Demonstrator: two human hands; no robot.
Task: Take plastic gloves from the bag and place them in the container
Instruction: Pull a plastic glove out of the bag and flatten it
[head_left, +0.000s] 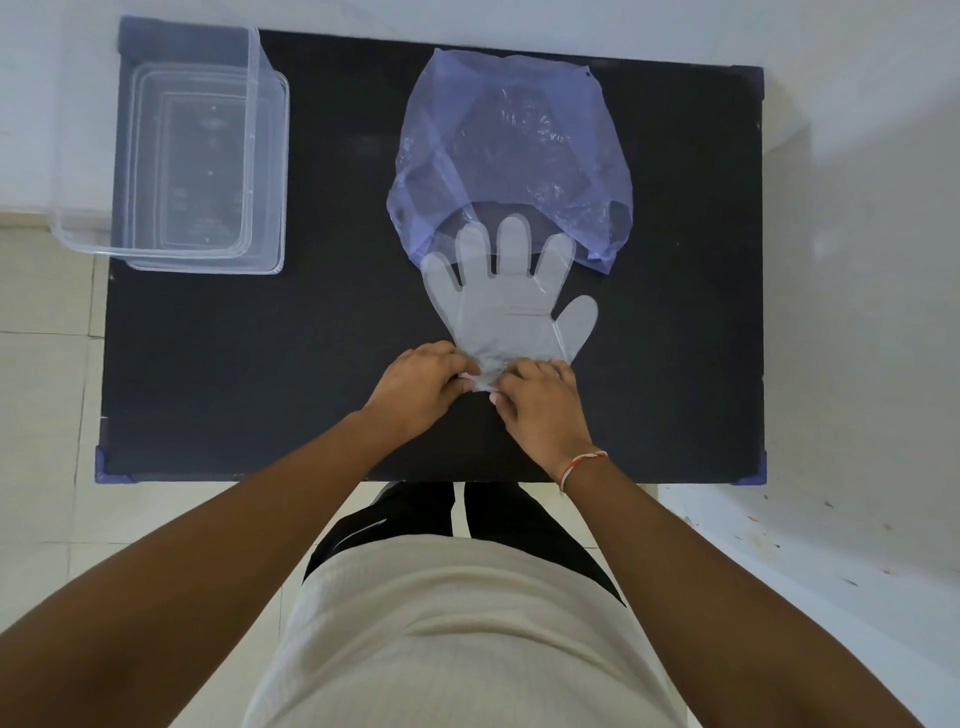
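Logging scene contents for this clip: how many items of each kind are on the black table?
Clear plastic container: 1
Purple plastic bag: 1
Clear plastic glove: 1, cuff pinched by left hand and right hand
Total: 3

black table bears clear container, bluish bag, flat plastic glove.

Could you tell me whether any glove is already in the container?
No, the container looks empty, and the one glove lies flat on the table, its cuff pinched by both hands.
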